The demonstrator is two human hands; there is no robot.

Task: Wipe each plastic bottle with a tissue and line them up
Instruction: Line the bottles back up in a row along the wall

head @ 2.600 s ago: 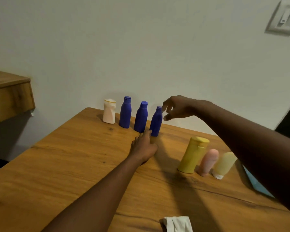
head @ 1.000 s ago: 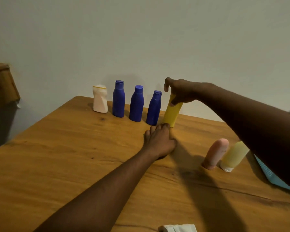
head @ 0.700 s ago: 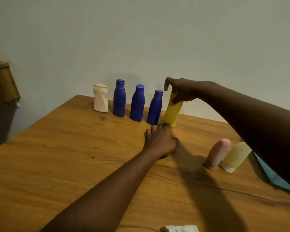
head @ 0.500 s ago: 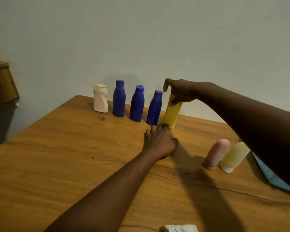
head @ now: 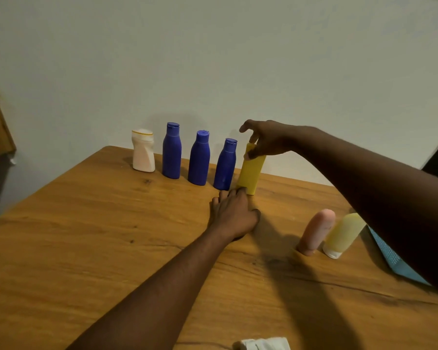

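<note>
Head view. Pinches the top of the yellow bottle (head: 250, 173) with the right hand (head: 266, 140): thumb and curled fingers (head: 258, 147) closed on the cap end, forefinger lifted clear. Holds it standing base down on the counter (head: 86, 236), close to the far edge by the wall.

Lays the left hand (head: 234, 214) on the counter just in front of the yellow bottle, its fingers fairly straight, holding nothing, tips touching the bottle's foot.

Just left of the yellow bottle: three blue bottles (head: 199, 160) upright in a row, the nearest just beside it (touching or not, cannot tell). Past them, a white bottle (head: 143, 151) at the row's end.

Well right of the yellow bottle and nearer the camera: a pink bottle (head: 316, 232) and a pale yellow bottle (head: 343, 234) side by side, the latter standing on its white cap. Further right, partly under the right forearm: a blue sheet (head: 392, 258).

Far in front of the yellow bottle, at the bottom edge: a white tissue (head: 262, 344), cut off by the frame.
</note>
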